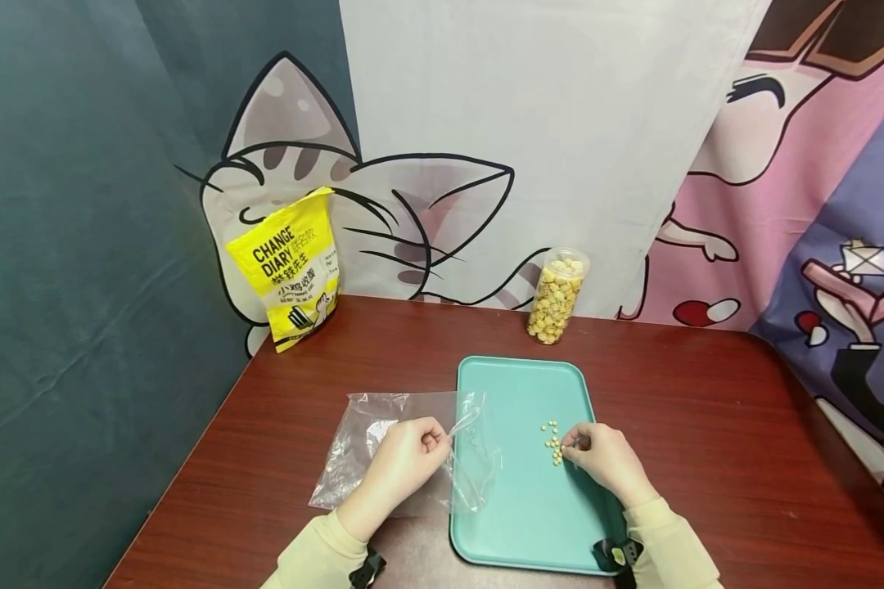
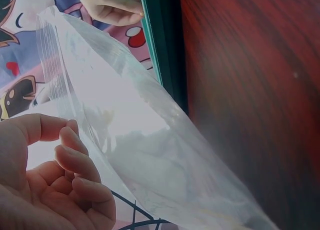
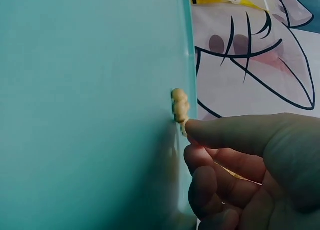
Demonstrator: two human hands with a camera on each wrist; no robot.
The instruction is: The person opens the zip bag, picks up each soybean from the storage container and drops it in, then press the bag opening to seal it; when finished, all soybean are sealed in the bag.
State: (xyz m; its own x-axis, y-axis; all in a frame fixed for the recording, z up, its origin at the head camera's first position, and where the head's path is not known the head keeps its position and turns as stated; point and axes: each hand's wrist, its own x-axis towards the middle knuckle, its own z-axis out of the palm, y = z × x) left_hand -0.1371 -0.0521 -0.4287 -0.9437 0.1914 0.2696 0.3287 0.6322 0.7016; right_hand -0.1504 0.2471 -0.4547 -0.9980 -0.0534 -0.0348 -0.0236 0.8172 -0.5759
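Observation:
A clear zip-lock bag (image 1: 339, 470) lies partly on the table and partly over the left side of a turquoise tray (image 1: 508, 523). Thumb and forefinger of my left hand (image 1: 415, 448) pinch the bag's zip edge; in the left wrist view the bag (image 2: 130, 115) hangs from that grip, its mouth slightly parted. On the tray, several small pale-yellow soybeans (image 1: 553, 442) lie in a loose cluster. My right hand (image 1: 606, 460) is at the right of this cluster, fingers curled. In the right wrist view its thumb and forefinger close on one soybean (image 3: 184, 128), mostly hidden by the thumb.
A clear jar of popcorn (image 1: 556, 298) stands at the back of the table, behind the tray. At the back left, a yellow snack pouch (image 1: 295, 266) leans against the printed cloth backdrop (image 1: 442, 98). Reddish-brown tabletop (image 1: 714, 458) extends to the right of the tray.

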